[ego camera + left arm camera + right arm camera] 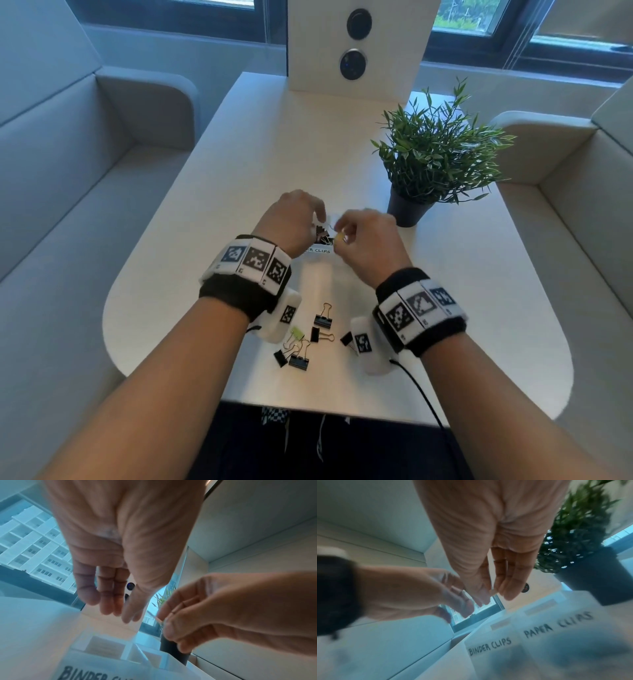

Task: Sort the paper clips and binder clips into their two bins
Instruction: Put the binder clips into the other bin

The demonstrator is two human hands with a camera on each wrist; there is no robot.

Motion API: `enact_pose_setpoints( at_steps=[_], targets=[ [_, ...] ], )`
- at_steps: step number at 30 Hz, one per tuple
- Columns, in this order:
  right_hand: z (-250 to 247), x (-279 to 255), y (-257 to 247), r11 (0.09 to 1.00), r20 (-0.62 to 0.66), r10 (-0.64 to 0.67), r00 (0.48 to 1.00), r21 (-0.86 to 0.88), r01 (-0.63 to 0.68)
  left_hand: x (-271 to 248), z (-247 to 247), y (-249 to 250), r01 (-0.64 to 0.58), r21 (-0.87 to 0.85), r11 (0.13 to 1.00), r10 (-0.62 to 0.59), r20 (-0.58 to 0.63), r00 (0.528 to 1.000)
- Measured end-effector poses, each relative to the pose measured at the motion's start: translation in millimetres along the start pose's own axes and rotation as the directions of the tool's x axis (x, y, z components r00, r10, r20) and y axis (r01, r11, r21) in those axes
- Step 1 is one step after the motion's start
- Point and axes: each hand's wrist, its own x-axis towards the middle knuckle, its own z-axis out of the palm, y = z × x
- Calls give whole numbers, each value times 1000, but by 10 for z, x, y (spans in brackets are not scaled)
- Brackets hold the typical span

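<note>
Hovering hands (366,236) above bins (488,646)

White rounded surface (445,308) here, carrying loose binder clips (301,337) near its front edge. Two labelled bins (518,639) sit mid-surface, a potted plant (435,154) just right, a white panel (356,44) at the back.

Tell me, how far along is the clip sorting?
Partway. Some black clips already lie in the binder clips bin. The right hand pinches a yellow binder clip above the bins; the left hand hovers beside it. Several loose binder clips wait on the table.
</note>
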Motion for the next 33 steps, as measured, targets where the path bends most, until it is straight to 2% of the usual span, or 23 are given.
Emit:
enact_pose_setpoints(
  at_steps=[3,6,8,10,12,15,22,26,29,33],
  targets=[
    [26,158,-99,999,83,-17,996,-33,20,-180,-66,-47,35,97,995,-41,56,998],
    [44,22,-143,998,142,-66,988,-1,67,-380,-117,-154,99,170,980,-122,131,984],
    [76,-171,-119,996,328,-76,941,-14,85,-527,-95,-244,137,223,965,-189,234,954],
    [131,-335,-65,991,506,-19,862,-104,82,-657,-31,-303,172,259,950,-257,340,905],
    [198,-432,-10,984,573,30,819,-159,76,-737,52,-332,186,287,940,-293,394,871],
    [272,-488,10,971,616,52,786,-214,103,-777,173,-329,175,280,944,-278,392,877],
    [312,-433,67,989,556,66,828,-144,18,-720,198,-227,165,210,964,-227,316,921],
    [242,-441,90,997,481,32,876,-74,5,-488,39,-136,87,91,992,-102,187,977],
    [139,-407,95,1000,352,4,936,-10,-1,-190,-54,-37,-1,15,1000,-1,87,996],
    [30,-251,103,999,139,5,990,50,-12,64,29,-53,-48,20,999,46,71,996]
  ],
)
